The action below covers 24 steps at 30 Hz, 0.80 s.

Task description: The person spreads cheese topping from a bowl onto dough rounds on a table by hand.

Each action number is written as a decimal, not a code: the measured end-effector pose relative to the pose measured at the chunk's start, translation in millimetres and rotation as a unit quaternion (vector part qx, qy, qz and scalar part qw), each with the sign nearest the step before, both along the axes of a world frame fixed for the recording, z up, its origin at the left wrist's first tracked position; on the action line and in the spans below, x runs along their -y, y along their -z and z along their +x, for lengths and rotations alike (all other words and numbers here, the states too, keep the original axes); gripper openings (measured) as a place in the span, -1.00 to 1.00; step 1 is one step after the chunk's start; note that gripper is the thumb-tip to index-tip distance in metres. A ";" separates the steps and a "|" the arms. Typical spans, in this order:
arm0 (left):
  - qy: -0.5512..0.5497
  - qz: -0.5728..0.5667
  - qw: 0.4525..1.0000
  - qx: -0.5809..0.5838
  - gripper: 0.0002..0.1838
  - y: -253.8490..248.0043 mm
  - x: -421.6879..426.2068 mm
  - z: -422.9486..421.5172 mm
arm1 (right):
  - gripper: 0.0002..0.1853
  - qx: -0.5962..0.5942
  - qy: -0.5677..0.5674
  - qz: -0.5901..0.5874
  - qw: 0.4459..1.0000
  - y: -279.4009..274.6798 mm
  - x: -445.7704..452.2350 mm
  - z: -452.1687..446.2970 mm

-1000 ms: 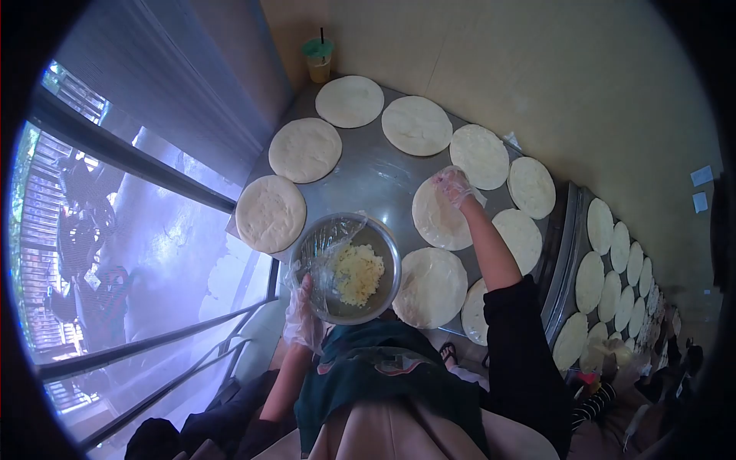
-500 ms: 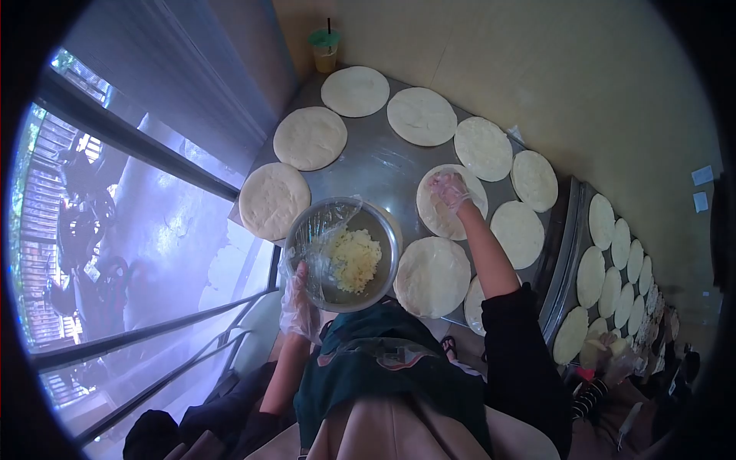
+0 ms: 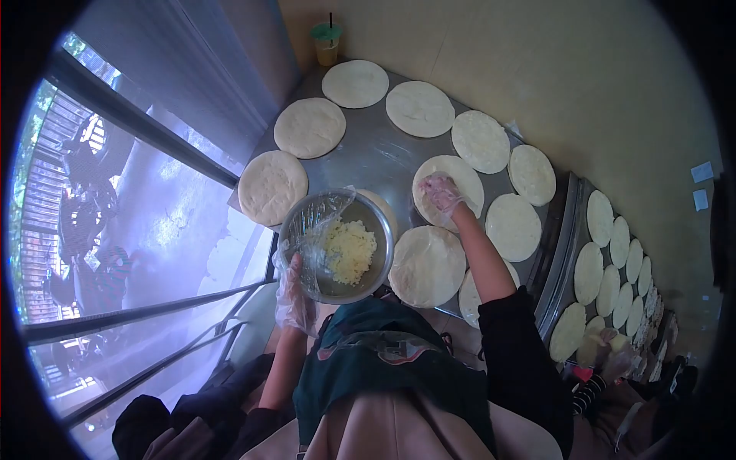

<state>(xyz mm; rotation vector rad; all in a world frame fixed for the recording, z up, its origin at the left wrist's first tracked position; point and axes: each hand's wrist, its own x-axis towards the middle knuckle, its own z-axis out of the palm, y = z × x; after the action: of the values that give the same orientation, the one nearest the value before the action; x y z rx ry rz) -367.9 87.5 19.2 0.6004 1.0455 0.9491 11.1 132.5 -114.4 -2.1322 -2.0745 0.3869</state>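
My left hand (image 3: 294,297), in a clear plastic glove, grips the left rim of a metal bowl (image 3: 366,211). Inside lies a heap of pale yellow, crumbly shreds (image 3: 350,251), and clear plastic film (image 3: 316,222) drapes over the bowl's left side. My right hand (image 3: 441,193), gloved too, rests on a round flat dough disc (image 3: 465,178) with its fingers extended over the surface. Just below that disc lies another large dough round (image 3: 427,267), close to the bowl's right side. A further round (image 3: 514,228) sits to the right of my right forearm.
Several more dough rounds (image 3: 310,128) line the edges of the metal table (image 3: 360,157). A lidded drink cup (image 3: 326,47) stands at the far corner. To the right, a second surface bears several rounds (image 3: 589,274), with another person's gloved hand (image 3: 619,362) nearby. Window glass borders the left.
The view has shifted slightly, so the table and bowl appear a little higher and further left. My right hand stays on the same dough disc, and my left still holds the bowl.
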 end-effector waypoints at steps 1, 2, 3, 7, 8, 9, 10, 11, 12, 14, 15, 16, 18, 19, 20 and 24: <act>0.005 0.003 1.000 -0.002 -0.43 2.8 0.5 -0.7 | -0.81 0.000 0.000 0.000 1.000 0.3 4.4 0.4; 0.010 0.007 1.000 -0.004 -0.43 3.2 1.3 -0.3 | -0.80 -0.007 -0.006 -0.001 1.000 -1.6 9.4 0.3; 0.011 0.007 1.000 -0.004 -0.43 2.7 2.4 0.8 | -0.80 -0.014 -0.011 -0.002 1.000 -3.4 13.0 0.4; -0.005 -0.008 1.000 0.008 -0.44 -2.5 7.3 6.7 | -0.78 -0.040 0.016 -0.104 0.994 -5.4 23.6 1.0; -0.009 -0.012 1.000 0.004 -0.43 -4.0 8.4 8.4 | -0.77 -0.042 0.007 -0.070 0.997 -5.4 30.6 1.2; -0.008 -0.012 1.000 0.003 -0.43 -5.8 9.7 11.5 | -0.76 -0.044 -0.003 -0.036 0.998 -5.7 36.2 2.6; -0.017 -0.001 1.000 -0.011 -0.49 -7.9 11.2 15.3 | -0.76 -0.045 -0.002 -0.037 0.998 4.0 40.0 7.5; -0.026 0.010 0.999 -0.024 -0.53 -9.8 12.3 17.6 | -0.75 -0.065 0.015 -0.045 0.997 20.9 43.3 14.2; -0.024 0.010 0.999 -0.025 -0.53 -11.5 13.9 18.7 | -0.74 -0.085 0.032 -0.051 0.995 25.9 46.2 17.4; -0.009 0.011 0.998 -0.056 -0.51 -15.1 16.4 20.3 | -0.73 -0.093 0.055 -0.070 0.992 28.7 51.7 23.7; -0.007 0.011 0.998 -0.057 -0.51 -17.6 17.6 22.0 | -0.72 -0.101 0.075 -0.088 0.988 19.2 53.7 22.0; 0.000 0.018 0.998 -0.067 -0.50 -20.3 19.1 24.4 | -0.72 -0.102 0.077 -0.088 0.988 9.0 56.3 21.5; 0.007 0.026 0.997 -0.077 -0.49 -24.6 22.7 29.5 | -0.70 0.012 0.024 -0.174 0.984 -42.4 60.0 6.7; 0.001 0.022 0.998 -0.063 -0.49 -26.6 24.2 32.7 | -0.70 0.012 0.025 -0.174 0.984 -36.2 65.6 9.9; -0.004 0.019 0.999 -0.048 -0.49 -27.4 25.5 34.8 | -0.74 0.015 -0.016 -0.088 0.996 -21.8 73.0 17.0; 0.030 -0.012 0.999 -0.009 -0.41 -20.9 28.6 29.8 | -0.74 -0.068 0.049 -0.024 0.996 25.8 83.7 39.8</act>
<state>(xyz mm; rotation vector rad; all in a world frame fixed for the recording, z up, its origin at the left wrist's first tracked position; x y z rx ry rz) -338.1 58.9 40.1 0.6176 1.0490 0.8792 50.9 48.8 -140.2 -2.1570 -1.8983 0.5575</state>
